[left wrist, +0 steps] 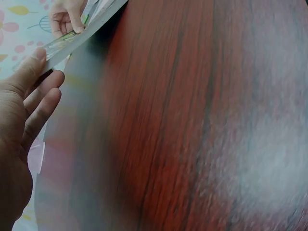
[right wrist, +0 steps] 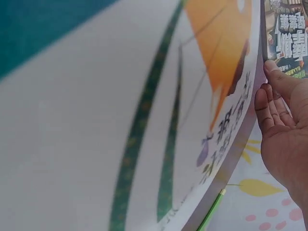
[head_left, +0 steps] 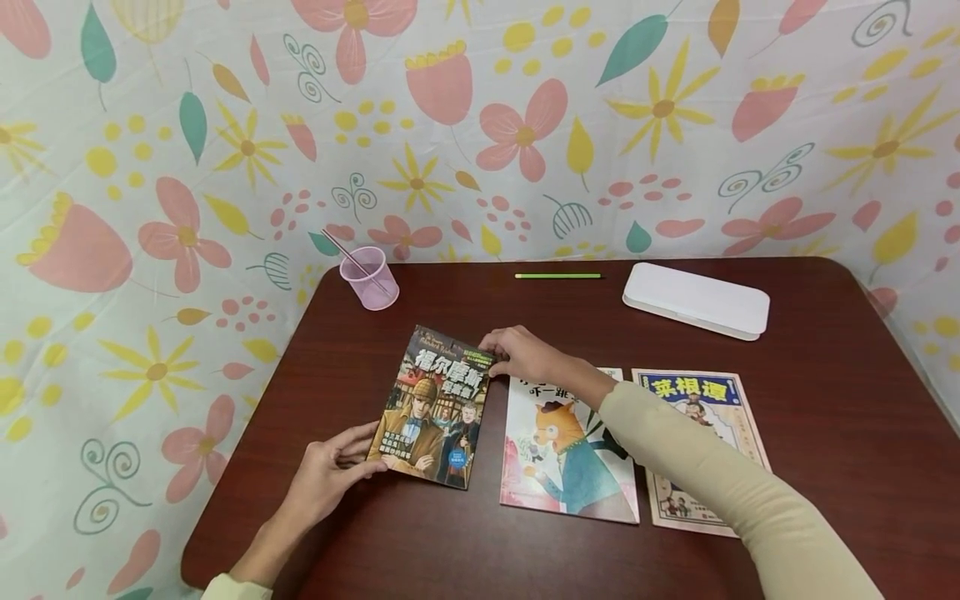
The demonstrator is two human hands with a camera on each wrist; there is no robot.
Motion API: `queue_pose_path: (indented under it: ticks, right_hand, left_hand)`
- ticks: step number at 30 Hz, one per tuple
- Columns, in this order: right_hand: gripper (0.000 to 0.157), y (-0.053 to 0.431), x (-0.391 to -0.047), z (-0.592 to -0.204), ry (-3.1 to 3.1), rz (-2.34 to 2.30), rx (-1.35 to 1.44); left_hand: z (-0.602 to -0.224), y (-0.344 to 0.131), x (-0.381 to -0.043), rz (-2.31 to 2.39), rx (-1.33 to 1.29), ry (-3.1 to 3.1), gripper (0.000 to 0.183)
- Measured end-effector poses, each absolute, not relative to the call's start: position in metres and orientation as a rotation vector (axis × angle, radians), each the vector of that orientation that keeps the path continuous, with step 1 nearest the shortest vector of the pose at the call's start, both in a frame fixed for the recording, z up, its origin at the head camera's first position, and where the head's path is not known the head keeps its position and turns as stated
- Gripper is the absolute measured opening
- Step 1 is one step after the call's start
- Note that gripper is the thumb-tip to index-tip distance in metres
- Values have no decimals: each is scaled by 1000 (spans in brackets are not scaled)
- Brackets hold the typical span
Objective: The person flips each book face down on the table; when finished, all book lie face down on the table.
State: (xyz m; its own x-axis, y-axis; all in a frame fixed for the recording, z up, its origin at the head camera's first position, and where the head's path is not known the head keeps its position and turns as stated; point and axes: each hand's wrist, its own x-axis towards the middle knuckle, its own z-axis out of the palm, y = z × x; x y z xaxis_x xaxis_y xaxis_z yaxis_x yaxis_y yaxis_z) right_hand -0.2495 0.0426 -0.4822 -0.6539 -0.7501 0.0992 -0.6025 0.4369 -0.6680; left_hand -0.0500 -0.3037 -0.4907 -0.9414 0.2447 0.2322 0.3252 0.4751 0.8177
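Observation:
A dark book (head_left: 431, 408) with a person in a brown hat and coat on its cover is held between both hands over the left half of the table. My left hand (head_left: 333, 471) pinches its lower left edge, thumb on the cover and fingers beneath, as the left wrist view also shows. At the upper right corner, my right hand (head_left: 525, 354) pinches the book between thumb and fingers. Right beside it lies a picture book (head_left: 573, 467) with an orange animal in a blue coat, partly covered by my right forearm.
A yellowish book (head_left: 712, 417) with a blue title band lies further right, partly under the right sleeve. Along the back of the brown table (head_left: 450, 300) are a pink mesh cup (head_left: 371, 283) with a thin stick, a green pencil (head_left: 558, 276) and a white case (head_left: 696, 300).

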Motion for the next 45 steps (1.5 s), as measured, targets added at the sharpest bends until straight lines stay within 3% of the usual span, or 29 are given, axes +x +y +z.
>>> queue_pose_path:
  ticks: [10,18,45]
  right_hand:
    - [18,37,-251,-476,2540,-969,-1266]
    - [26,34,-253,-469,2577,-1002,-1199]
    - [31,23,-257,-433,1949,-1888,-661]
  left_hand:
    - [-487,-313,-56,-1523,-635,-2496,54]
    - [-480,-315,-58,-1709,-547,-2425,49]
    - [-440,-320,-49,-1575,-308,-2380,34]
